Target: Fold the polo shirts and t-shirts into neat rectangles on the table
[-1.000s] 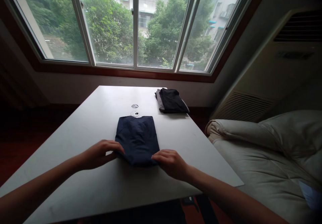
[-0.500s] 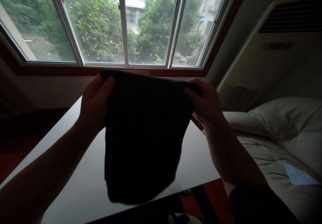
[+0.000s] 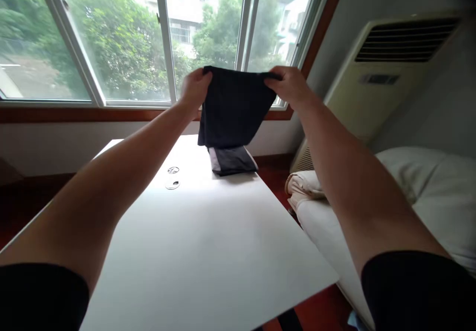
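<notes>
A folded black garment (image 3: pixel 236 108) hangs between my two hands at the far end of the table. My left hand (image 3: pixel 195 89) pinches its upper left corner, and my right hand (image 3: pixel 290 84) grips the upper right one. Both arms are stretched out. Just below its lower edge, a second folded garment (image 3: pixel 236 161), dark with pale grey sides, lies on the white table (image 3: pixel 208 237). The hanging garment hides the back of that one; whether the two touch I cannot tell.
Two small round fittings (image 3: pixel 172 185) sit in the tabletop left of the folded garment. A window (image 3: pixel 122 48) spans the wall behind. To the right are a pale sofa (image 3: pixel 439 192) and a standing air conditioner (image 3: pixel 372 78).
Both hands have carried the black garment forward, away from me, to the table's far end. The lower folded garment and the round fittings have come into view.
</notes>
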`<state>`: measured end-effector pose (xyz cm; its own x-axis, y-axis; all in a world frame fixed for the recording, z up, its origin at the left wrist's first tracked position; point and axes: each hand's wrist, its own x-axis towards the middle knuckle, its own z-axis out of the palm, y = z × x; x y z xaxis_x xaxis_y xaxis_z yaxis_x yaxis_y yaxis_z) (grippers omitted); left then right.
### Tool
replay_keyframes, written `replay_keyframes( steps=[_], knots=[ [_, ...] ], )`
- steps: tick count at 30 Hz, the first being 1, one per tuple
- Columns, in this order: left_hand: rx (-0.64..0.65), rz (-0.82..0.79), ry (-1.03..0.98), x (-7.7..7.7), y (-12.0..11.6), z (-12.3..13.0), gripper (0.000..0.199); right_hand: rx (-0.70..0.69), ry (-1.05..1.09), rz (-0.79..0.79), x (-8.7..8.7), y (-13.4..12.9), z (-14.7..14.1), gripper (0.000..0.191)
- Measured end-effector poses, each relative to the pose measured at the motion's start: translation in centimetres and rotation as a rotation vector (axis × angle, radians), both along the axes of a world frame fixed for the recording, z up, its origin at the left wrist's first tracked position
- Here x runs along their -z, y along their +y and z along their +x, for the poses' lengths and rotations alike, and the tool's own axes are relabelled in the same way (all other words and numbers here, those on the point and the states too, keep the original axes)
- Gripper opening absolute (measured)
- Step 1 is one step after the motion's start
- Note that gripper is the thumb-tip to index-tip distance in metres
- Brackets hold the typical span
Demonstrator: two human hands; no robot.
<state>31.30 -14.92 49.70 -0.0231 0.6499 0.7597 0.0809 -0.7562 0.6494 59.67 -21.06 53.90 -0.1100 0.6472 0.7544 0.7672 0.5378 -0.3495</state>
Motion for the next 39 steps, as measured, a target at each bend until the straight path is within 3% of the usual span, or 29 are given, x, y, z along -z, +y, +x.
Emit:
replay_keyframes(
  steps=[1, 3, 5, 8, 12, 15, 17, 19, 22, 24, 27, 30, 32, 35, 39],
  knots=[
    [-0.025, 0.016, 0.026, -0.5, 1.4, 0.9, 0.037, 0.049, -0.030, 0.037, -0.4, 0.8, 0.7, 0.063],
    [-0.092, 0.026, 0.068, -0.1, 3.6, 2.5, 0.030, 0.125, -0.072, 0.072, 0.2, 2.3, 2.0, 0.050],
    [-0.167, -0.002, 0.129, 2.3, 5.0, 3.5, 0.019, 0.163, -0.083, 0.076, 2.9, 3.7, 2.8, 0.019],
    [-0.235, -0.085, 0.318, 9.1, 5.1, 4.0, 0.016, 0.190, -0.128, -0.041, 9.8, 5.2, 3.5, 0.009],
    [-0.110, -0.174, 0.855, 20.8, 1.6, 3.4, 0.022, 0.152, -0.399, -0.548, 19.5, 5.5, 4.2, 0.012],
    [-0.029, -0.185, 0.963, 27.8, -1.6, 2.9, 0.015, 0.167, -0.456, -0.654, 24.5, 5.0, 4.1, 0.012],
    [-0.037, -0.176, 0.973, 30.7, -2.8, 2.5, 0.019, 0.223, -0.437, -0.623, 26.7, 4.8, 3.3, 0.011],
    [-0.050, -0.158, 0.975, 32.2, -3.3, 2.0, 0.024, 0.251, -0.398, -0.525, 28.5, 4.9, 2.0, 0.020],
    [-0.052, -0.131, 0.968, 33.0, -3.4, 0.8, 0.026, 0.198, -0.389, -0.413, 31.2, 5.2, -0.7, 0.040],
    [-0.070, -0.133, 0.970, 33.2, -3.7, -0.4, 0.027, 0.166, -0.455, -0.480, 33.0, 5.3, -2.4, 0.058],
    [-0.129, -0.176, 1.007, 33.6, -4.8, -2.8, 0.027, 0.229, -0.550, -0.624, 34.8, 5.0, -4.4, 0.079],
    [-0.182, -0.206, 1.037, 34.2, -6.5, -6.4, 0.029, 0.297, -0.545, -0.588, 35.0, 4.1, -6.3, 0.068],
    [-0.218, -0.223, 1.039, 34.7, -7.8, -9.4, 0.030, 0.249, -0.526, -0.500, 35.0, 3.1, -8.1, 0.057],
    [-0.274, -0.263, 1.055, 35.3, -9.8, -14.0, 0.033, 0.050, -0.514, -0.418, 35.7, 0.5, -12.0, 0.052],
    [-0.309, -0.342, 1.163, 35.7, -12.1, -19.5, 0.052, -0.188, -0.590, -0.510, 38.0, -3.3, -18.3, 0.058]
  ],
)
